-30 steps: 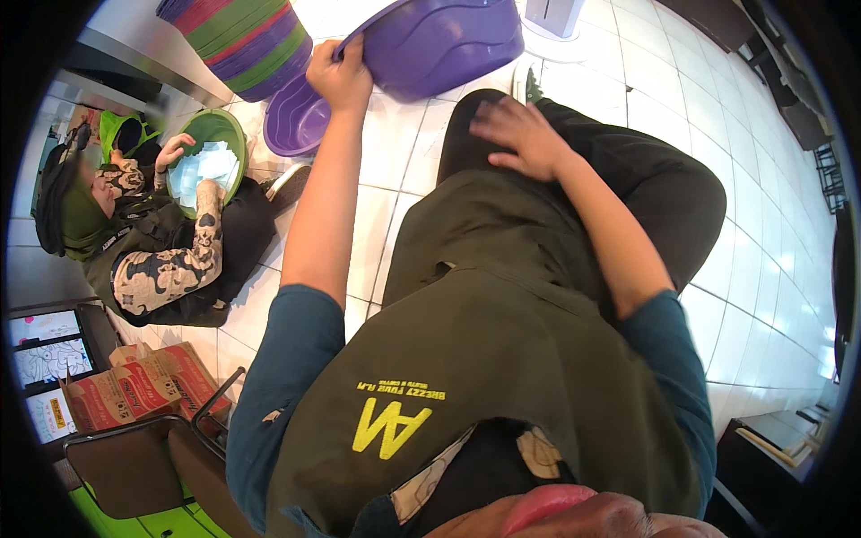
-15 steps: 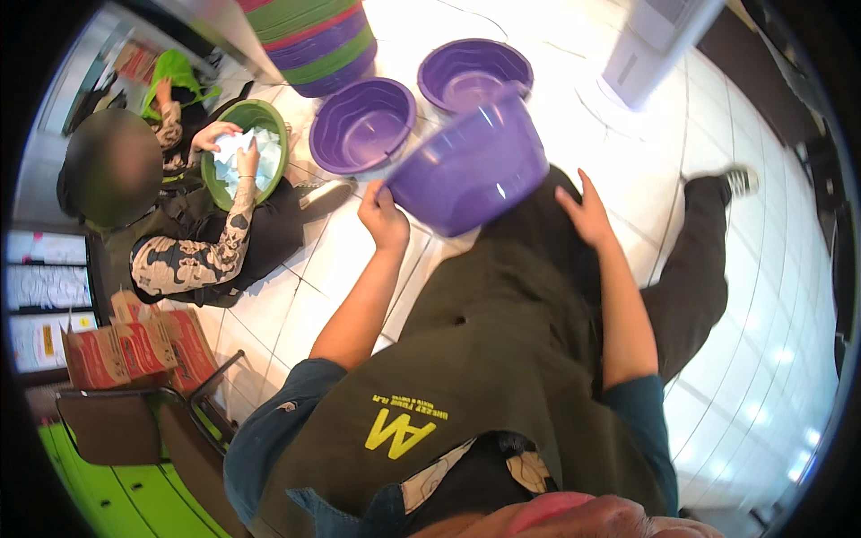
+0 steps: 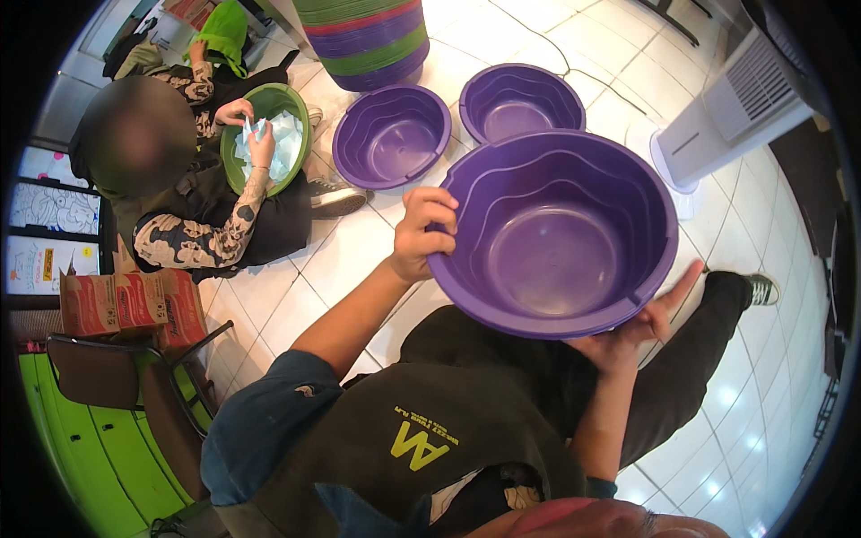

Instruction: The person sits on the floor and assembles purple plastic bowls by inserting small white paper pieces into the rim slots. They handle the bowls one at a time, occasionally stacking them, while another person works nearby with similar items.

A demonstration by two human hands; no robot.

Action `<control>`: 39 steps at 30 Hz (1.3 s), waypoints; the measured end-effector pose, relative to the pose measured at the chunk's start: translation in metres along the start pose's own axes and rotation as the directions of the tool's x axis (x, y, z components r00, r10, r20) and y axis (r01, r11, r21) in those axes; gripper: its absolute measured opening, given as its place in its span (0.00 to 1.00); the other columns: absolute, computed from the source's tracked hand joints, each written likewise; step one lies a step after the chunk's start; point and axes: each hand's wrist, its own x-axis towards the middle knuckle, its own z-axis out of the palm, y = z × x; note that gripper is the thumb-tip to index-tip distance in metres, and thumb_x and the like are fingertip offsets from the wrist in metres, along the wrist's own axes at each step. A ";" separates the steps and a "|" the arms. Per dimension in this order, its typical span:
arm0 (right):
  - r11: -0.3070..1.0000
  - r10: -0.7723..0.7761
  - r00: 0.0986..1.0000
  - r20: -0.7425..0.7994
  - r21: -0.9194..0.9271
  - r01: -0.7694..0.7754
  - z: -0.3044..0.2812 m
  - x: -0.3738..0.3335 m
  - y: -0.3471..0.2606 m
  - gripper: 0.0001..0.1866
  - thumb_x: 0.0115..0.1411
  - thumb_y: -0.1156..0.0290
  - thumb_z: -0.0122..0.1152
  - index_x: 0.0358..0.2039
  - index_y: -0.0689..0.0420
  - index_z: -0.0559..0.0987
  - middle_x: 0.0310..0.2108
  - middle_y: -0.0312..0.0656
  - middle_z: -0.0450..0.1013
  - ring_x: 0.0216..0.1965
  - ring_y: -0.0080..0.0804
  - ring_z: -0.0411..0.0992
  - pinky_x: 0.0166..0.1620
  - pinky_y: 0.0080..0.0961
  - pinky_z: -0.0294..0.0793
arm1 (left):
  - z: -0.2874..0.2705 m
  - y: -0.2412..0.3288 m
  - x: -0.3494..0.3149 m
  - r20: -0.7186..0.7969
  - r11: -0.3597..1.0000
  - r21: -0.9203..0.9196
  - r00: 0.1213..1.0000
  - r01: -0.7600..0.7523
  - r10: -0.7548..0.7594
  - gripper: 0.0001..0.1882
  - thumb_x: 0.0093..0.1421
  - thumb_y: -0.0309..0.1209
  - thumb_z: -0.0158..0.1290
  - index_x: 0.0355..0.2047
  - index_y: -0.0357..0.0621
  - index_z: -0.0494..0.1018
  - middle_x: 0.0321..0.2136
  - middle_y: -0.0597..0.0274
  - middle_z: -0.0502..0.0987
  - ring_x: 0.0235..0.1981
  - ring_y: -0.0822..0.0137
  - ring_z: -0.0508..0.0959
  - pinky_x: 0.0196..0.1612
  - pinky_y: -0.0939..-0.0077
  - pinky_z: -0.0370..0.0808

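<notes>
Over my lap a purple basin (image 3: 556, 251) is tilted so that its bare inside faces up toward me. My left hand (image 3: 426, 231) is closed round its left rim, with the fingers curled over the edge. At the near right side my right hand (image 3: 632, 332) supports the basin from below, one finger stretched out past the rim and part of the hand hidden under the wall. Beyond it, two more purple basins, one at the left (image 3: 392, 139) and one at the right (image 3: 523, 103), stand on the floor with nothing visible inside.
A tall stack of green, purple and red basins (image 3: 363, 40) stands at the back. On the left another person (image 3: 188, 206) handles pale paper pieces (image 3: 278, 148) in a green basin (image 3: 302, 152). Cardboard boxes (image 3: 134, 305), a chair (image 3: 94, 368) and a white appliance (image 3: 726, 108) stand around.
The held basin has tipped toward me, so its inside now shows. My right hand has come from beside it to its underside. My left hand keeps hold of the rim.
</notes>
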 end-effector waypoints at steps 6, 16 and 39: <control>0.934 0.329 0.821 0.466 -0.286 -0.212 0.049 0.032 -0.040 0.27 0.34 0.72 0.86 0.38 0.53 0.84 0.78 0.64 0.48 0.77 0.77 0.43 0.74 0.65 0.53 | -0.058 -0.023 -0.046 -0.016 0.981 0.177 0.997 0.078 -0.076 0.14 0.48 0.34 0.71 0.24 0.51 0.72 0.43 0.53 0.78 0.54 0.43 0.76 0.58 0.51 0.71; 0.998 0.016 0.568 0.823 -0.052 0.047 0.151 -0.063 -0.048 0.06 0.49 0.68 0.70 0.29 0.49 0.83 0.68 0.38 0.71 0.73 0.50 0.61 0.66 0.56 0.65 | -0.112 -0.078 -0.299 -0.617 0.126 0.471 0.429 0.873 -0.660 0.43 0.64 0.54 0.61 0.68 0.50 0.54 0.74 0.39 0.53 0.76 0.44 0.54 0.76 0.46 0.50; 0.612 0.568 0.679 0.466 -0.790 0.031 0.236 -0.003 0.244 0.18 0.58 0.76 0.62 0.50 0.54 0.80 0.47 0.43 0.78 0.56 0.43 0.75 0.71 0.54 0.58 | -0.102 -0.081 -0.384 -0.760 -0.695 0.539 -0.081 0.475 -0.645 0.50 0.63 0.67 0.50 0.80 0.65 0.49 0.80 0.47 0.42 0.81 0.48 0.41 0.77 0.38 0.39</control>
